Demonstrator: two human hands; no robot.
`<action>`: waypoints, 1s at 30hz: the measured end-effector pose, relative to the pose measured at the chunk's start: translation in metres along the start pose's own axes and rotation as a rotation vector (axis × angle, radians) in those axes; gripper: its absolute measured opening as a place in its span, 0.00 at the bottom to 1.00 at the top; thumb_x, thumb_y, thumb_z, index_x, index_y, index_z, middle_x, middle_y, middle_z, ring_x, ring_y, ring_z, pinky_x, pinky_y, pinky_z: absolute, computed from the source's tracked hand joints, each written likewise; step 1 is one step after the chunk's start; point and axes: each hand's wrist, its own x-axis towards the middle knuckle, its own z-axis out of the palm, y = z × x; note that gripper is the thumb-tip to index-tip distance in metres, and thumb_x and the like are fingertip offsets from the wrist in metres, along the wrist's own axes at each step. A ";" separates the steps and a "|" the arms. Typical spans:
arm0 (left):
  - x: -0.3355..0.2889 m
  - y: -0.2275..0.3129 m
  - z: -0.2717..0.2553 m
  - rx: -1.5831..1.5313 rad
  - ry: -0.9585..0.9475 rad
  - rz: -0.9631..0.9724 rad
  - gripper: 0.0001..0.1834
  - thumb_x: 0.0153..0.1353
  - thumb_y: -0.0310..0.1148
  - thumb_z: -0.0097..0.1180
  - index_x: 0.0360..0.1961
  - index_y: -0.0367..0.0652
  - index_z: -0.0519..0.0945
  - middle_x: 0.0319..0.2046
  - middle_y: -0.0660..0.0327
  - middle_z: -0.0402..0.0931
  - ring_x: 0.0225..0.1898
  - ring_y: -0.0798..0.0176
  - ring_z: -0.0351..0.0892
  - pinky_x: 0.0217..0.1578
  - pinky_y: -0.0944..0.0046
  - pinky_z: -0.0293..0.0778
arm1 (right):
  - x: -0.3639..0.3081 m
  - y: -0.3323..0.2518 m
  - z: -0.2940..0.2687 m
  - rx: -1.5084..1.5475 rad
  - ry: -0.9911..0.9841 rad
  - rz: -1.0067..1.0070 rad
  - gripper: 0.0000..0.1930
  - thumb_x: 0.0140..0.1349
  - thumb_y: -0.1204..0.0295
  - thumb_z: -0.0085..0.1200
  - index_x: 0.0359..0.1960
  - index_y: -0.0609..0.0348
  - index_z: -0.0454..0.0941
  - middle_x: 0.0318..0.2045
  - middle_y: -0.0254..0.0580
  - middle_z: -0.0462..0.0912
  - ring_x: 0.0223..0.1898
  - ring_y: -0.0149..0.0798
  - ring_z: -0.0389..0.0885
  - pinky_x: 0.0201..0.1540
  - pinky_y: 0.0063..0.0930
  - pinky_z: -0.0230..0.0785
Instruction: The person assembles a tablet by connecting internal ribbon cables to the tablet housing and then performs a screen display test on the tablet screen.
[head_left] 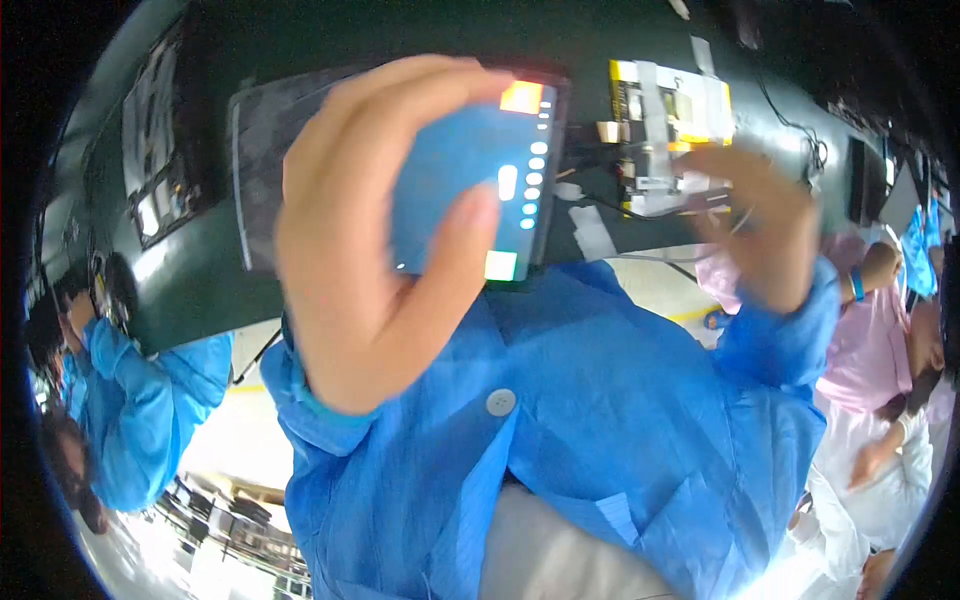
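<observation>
My left hand point(345, 230) is over a wide dark panel point(270, 170), its thumb and fingers apart in a curve. Between them shows a lit blue screen point(440, 160) with an orange and a green corner block and a row of white dots along its right side. The fingertips are at the screen's upper right, and whether they touch it I cannot tell. Farther right, my right hand point(765, 225) is smeared by motion beside a taped board point(655, 130) in white, yellow and black. Whether its blurred fingers hold anything does not show.
All this lies on a dark table point(390, 30). Pale strips point(592, 232) are near its front edge, and a black cable point(800, 130) curls at the right. Another device point(160, 150) lies far left. A person in blue point(160, 400) is at left, people in pink point(870, 340) and white at right.
</observation>
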 end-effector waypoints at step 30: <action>-0.004 -0.039 -0.002 0.320 0.159 -0.212 0.29 0.64 0.46 0.47 0.62 0.43 0.65 0.61 0.57 0.65 0.64 0.55 0.60 0.65 0.52 0.47 | -0.009 0.001 0.067 -0.019 0.194 -0.204 0.10 0.42 0.75 0.63 0.26 0.58 0.74 0.28 0.37 0.76 0.25 0.38 0.75 0.26 0.28 0.69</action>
